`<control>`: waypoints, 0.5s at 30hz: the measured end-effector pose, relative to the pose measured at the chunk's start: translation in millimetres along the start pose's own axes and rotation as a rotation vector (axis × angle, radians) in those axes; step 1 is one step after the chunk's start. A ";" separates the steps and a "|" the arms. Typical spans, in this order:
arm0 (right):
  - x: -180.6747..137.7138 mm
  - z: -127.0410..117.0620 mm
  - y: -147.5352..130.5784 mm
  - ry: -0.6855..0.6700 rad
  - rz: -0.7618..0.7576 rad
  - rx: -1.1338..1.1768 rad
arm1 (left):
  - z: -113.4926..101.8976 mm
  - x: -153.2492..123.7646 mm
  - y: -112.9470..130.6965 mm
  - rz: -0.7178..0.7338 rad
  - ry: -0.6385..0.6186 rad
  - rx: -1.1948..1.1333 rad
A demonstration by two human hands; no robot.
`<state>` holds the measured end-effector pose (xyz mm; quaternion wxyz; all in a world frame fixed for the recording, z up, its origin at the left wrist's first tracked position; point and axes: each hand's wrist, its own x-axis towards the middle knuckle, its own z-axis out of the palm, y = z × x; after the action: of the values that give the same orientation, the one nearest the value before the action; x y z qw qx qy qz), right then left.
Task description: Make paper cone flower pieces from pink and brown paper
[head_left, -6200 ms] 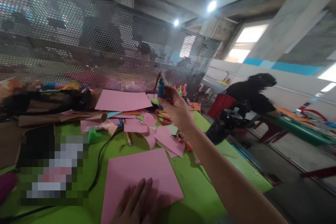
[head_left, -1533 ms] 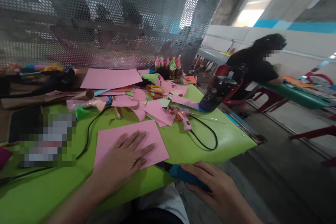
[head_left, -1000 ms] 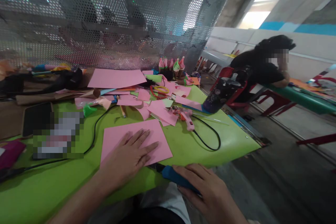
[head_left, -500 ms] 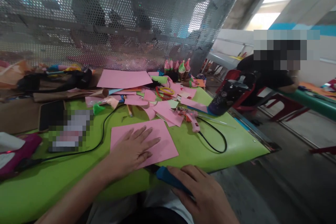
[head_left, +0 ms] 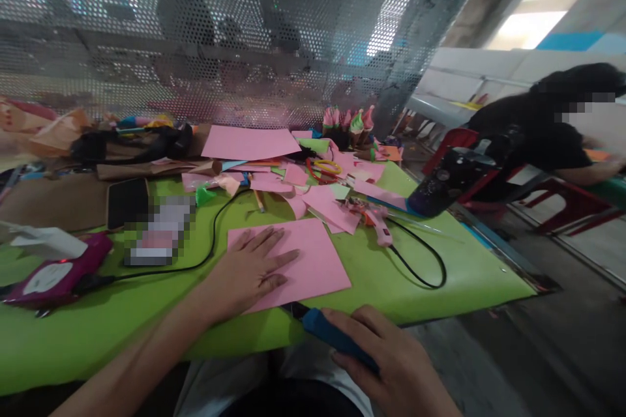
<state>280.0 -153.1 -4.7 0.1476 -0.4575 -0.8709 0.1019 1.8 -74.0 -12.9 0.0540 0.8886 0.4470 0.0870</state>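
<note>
My left hand lies flat on a pink foam or paper sheet, fingers spread, close to the near edge of the green table. In my right hand is a blue-handled cutter knife, gripped with the fingers wrapped round the handle. Its dark tip points left, just at the sheet's near edge; whether the blade touches the sheet cannot be made out. Beyond the sheet lie a pink hot glue gun with a black cord and several pink scraps.
A purple power strip and two phones, one a dark phone, lie at the left. A dark tumbler stands tilted in view at the right edge. Behind is a perforated metal panel; a person in black sits at the right.
The camera has turned slightly, so the table's contents sit further right in view. The left hand stays on the sheet and the right keeps the knife. The seated person's head and arm have shifted.
</note>
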 end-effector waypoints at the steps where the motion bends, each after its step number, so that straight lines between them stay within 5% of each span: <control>1: 1.1 0.3 -2.1 -0.009 -0.004 0.006 | -0.3 0.0 -0.2 -0.001 -0.002 -0.004; 15: 20.2 14.4 -33.2 -0.029 -0.058 0.048 | -4.3 0.6 -2.4 0.005 -0.033 -0.037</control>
<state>238.6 -155.7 -4.5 0.1490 -0.4266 -0.8832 0.1251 -0.7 -72.1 -9.1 0.0774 0.8899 0.4421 0.0809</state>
